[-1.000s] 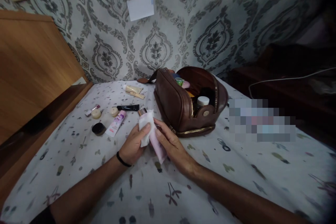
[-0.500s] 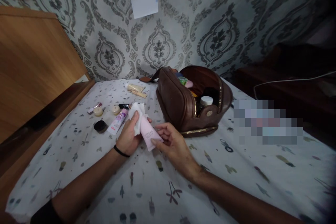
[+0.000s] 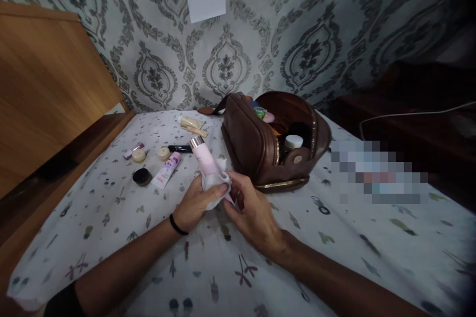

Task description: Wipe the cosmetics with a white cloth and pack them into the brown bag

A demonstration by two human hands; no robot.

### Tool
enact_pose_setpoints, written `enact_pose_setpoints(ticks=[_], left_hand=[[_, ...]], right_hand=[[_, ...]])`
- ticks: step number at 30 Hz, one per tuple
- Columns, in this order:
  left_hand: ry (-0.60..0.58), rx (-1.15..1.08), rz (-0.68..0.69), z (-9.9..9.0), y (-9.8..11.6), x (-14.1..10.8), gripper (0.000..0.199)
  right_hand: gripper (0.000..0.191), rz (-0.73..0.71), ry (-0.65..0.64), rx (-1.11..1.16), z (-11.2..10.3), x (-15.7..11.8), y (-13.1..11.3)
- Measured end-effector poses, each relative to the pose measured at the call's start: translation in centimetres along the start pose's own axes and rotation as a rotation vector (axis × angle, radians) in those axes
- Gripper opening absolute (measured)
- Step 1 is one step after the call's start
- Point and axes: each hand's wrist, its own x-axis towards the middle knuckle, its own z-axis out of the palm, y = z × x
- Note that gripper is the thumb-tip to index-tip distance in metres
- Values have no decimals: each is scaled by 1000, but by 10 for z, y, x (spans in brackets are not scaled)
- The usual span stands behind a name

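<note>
A pink cosmetic tube (image 3: 205, 157) with a shiny metallic cap is held between my hands above the bed sheet, its cap pointing up and left. My left hand (image 3: 195, 203) is closed on a white wipe (image 3: 214, 182) wrapped around the tube's lower half. With thumb and fingers, my right hand (image 3: 251, 208) pinches the flat bottom end of the same tube. To the left lies a pink and purple tube (image 3: 167, 170), close to a black stick-shaped item (image 3: 180, 149). An open brown toiletry bag (image 3: 243, 143) stands just beyond my right hand.
Small cream-coloured jars (image 3: 139, 155), a round black container (image 3: 142, 177) and a beige tube (image 3: 191, 123) lie on the patterned sheet (image 3: 163, 277). Inside the bag is a white-lidded jar (image 3: 293, 142). A wooden panel (image 3: 52, 74) borders the left; a papered wall rises behind.
My left hand and the wipe have slid down the pink tube from its cap end to its lower half, uncovering the metallic cap. My right hand still grips the bottom end.
</note>
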Motion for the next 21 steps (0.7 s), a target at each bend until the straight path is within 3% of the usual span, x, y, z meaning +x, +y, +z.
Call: enact_pose_setpoints(ticks=[4,8,12,15,17,21], left_hand=[[124,-50,13,-1,1,3,37],[296,-165,-32,-3,9,10,35],[389,-254,-109,-9,18,16,23],[389,-299,-129,-14,22,19,23],[373,-311,-105,-15,24,19,26],[360,-289,-54,-12,28,17,30]], right_hand=[[45,-198,-53,-129,-1,-1,0],[45,-202,-114,-125,1,-2,-1],[55,-57,-232,41,-1,-2,-6],[53,117,-266,207,-4,-1,-11],[46,285,-306,387,-3,1,-13],[50,591,-461,861,4,5,-11]])
